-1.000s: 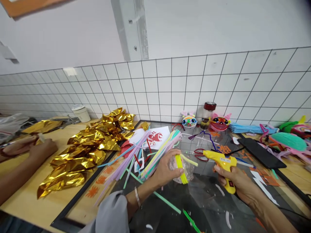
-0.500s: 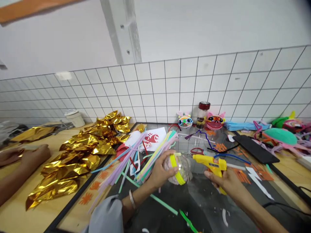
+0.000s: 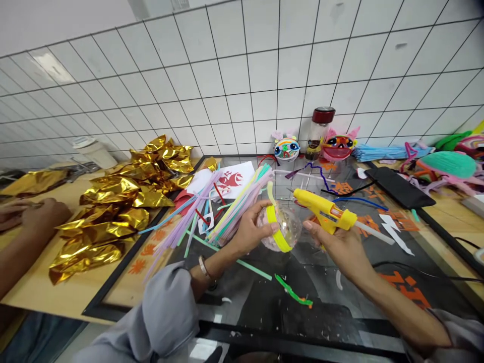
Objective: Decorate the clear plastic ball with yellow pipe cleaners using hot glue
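My left hand [image 3: 251,231] is closed round a clear plastic ball [image 3: 292,224] banded by a yellow strip [image 3: 278,229], whose loose end sticks up at the top. In my right hand [image 3: 340,247] is a yellow hot glue gun [image 3: 321,209], its nozzle pointing up and left above the ball, apart from it. A white glue stick [image 3: 374,233] juts from the gun's back end. Behind my left hand lies a bundle of pastel strips [image 3: 242,206]. A green strip with an orange tip [image 3: 293,292] rests on the dark board below the ball.
Gold foil pieces [image 3: 109,212] are heaped on the left, beside another person's hands [image 3: 41,217]. Along the tiled wall stand two decorated heads [image 3: 286,147] and a red-lidded jar [image 3: 318,133]. A black phone [image 3: 401,186], a green-topped craft [image 3: 448,165] and a cable [image 3: 419,264] lie at right.
The view has tilted downward, showing more of the board's near side. The glue gun has turned so its back end points down to the right, its nozzle nearer the yellow strip's loose end.
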Tool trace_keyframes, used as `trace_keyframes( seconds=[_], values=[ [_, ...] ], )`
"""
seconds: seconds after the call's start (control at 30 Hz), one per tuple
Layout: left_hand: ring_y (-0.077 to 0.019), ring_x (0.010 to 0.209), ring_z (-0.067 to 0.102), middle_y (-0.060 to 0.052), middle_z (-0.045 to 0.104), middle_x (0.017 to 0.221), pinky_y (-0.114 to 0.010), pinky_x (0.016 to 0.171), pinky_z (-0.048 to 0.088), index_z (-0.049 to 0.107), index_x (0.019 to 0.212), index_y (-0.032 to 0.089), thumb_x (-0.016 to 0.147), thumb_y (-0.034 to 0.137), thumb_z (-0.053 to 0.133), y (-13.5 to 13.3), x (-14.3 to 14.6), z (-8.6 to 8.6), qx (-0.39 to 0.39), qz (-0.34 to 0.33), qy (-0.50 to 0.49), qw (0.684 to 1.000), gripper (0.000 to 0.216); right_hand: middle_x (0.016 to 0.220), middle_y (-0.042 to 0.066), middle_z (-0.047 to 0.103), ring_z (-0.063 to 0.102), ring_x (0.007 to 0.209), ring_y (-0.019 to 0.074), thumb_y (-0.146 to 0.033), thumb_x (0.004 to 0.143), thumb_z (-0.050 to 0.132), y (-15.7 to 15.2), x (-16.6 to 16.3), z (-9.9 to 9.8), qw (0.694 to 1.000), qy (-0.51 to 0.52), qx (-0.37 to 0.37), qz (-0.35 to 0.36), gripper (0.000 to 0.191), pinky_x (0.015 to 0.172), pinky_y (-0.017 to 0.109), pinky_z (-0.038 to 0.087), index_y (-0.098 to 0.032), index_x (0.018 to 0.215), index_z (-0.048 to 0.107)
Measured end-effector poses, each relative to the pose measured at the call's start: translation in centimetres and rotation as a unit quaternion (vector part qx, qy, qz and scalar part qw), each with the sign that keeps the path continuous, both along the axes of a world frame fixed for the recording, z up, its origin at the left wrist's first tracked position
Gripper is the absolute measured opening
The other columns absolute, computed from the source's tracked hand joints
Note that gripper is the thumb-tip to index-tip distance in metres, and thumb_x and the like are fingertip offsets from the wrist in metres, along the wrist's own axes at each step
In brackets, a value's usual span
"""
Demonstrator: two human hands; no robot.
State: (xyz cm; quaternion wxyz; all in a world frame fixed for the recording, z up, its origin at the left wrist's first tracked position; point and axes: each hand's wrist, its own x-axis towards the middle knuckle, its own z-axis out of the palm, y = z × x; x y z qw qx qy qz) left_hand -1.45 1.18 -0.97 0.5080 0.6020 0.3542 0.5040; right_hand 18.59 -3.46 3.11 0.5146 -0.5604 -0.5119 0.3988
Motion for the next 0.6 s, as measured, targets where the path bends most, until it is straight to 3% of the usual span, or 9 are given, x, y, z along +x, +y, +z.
trace_keyframes(
  seconds=[0.13, 0.3, 0.6],
  values=[
    [-0.0245, 0.105, 0.060, -0.007, 0.065, 0.110, -0.035, 0.096, 0.046, 0.062, 0.110, 0.017, 0.064, 0.041, 0.079, 0.5, 0.0, 0.1, 0.014, 0.013, 0.004, 1.000, 0.054, 0.071, 0.000, 0.060, 0.056, 0.062, 0.0151, -0.052, 0.047, 0.086, 0.3, -0.8, 0.3, 0.999, 0.028, -0.026, -0.003, 0.052, 0.055, 0.029, 0.047, -0.020, 0.076, 0.057],
    [-0.0235, 0.103, 0.058, -0.006, 0.065, 0.109, -0.035, 0.094, 0.046, 0.060, 0.110, 0.018, 0.066, 0.040, 0.078, 0.8, 0.1, 0.3, 0.023, 0.005, 0.015, 1.000, 0.053, 0.076, 0.000, 0.060, 0.056, 0.064, 0.0155, -0.044, 0.045, 0.087, -0.7, -1.2, -0.6, 0.998, 0.042, -0.038, 0.004, 0.053, 0.058, 0.030, 0.049, -0.022, 0.082, 0.055],
    [-0.0227, 0.100, 0.056, -0.006, 0.059, 0.108, -0.035, 0.092, 0.045, 0.055, 0.115, 0.018, 0.070, 0.047, 0.076, 0.2, 0.2, 0.8, 0.025, -0.008, 0.049, 0.998, 0.057, 0.072, -0.005, 0.054, 0.043, 0.053, 0.0086, -0.031, 0.041, 0.088, -0.7, -2.5, -1.3, 0.992, 0.119, -0.029, -0.028, 0.052, 0.047, 0.025, 0.039, -0.022, 0.078, 0.052]
  ],
)
